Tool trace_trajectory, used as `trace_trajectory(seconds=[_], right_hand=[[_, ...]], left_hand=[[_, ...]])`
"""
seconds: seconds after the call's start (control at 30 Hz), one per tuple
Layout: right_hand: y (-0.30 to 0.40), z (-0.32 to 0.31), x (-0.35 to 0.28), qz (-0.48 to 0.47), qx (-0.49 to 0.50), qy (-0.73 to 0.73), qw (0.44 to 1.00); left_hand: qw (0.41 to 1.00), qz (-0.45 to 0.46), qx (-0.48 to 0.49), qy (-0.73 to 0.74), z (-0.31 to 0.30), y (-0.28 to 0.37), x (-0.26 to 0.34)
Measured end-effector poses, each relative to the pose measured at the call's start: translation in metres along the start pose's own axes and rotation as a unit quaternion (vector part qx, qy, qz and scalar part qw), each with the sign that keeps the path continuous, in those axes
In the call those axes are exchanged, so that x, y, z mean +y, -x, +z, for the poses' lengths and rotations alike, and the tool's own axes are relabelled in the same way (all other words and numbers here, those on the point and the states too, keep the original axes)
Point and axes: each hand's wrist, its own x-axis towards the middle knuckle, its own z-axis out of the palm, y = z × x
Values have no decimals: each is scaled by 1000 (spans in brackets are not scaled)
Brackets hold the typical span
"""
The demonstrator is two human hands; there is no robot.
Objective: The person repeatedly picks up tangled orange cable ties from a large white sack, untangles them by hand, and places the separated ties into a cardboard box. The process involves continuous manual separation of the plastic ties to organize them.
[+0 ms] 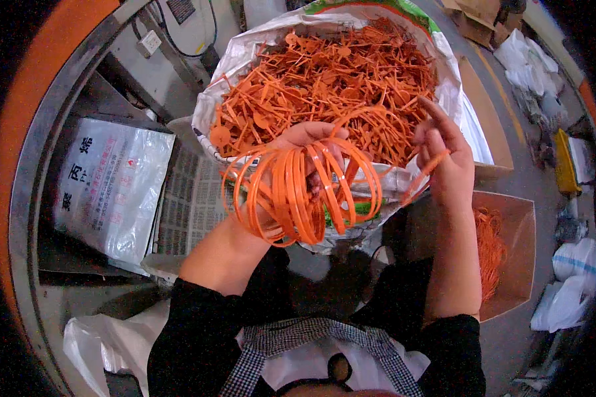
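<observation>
My left hand [308,139] is closed around a bundle of thin orange plastic rings [298,193], which hang in loops around its fingers and wrist. To the right, my right hand [444,149] is raised with its index finger extended. A narrow orange strip [427,171] lies against its palm side; whether the fingers grip it is not plain. Both hands are over the near edge of a large white woven sack [449,64], filled with orange plastic scraps [328,79], thin sticks and small discs.
A cardboard box [519,248] holding more orange rings stands at lower right. At left, a printed white plastic bag [114,193] lies beside a grey slatted crate [191,193]. White plastic bags [573,278] line the floor at far right. A curved metal frame [25,164] borders the left.
</observation>
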Motion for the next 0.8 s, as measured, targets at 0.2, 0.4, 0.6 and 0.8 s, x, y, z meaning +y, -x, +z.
trace_trajectory(seconds=[0.2, 0.4, 0.6, 0.8], right_hand=[[26, 0, -5, -72, -71, 44, 994], [49, -124, -15, -19, 140, 46, 989], [145, -240, 13, 131, 32, 732, 668], [121, -63, -41, -67, -61, 333, 939]], left_hand=[[989, -35, 65, -128, 44, 9, -8], [991, -54, -81, -90, 29, 4, -4], [980, -114, -166, -8, 32, 6, -9], [979, -21, -188, -79, 47, 16, -20]])
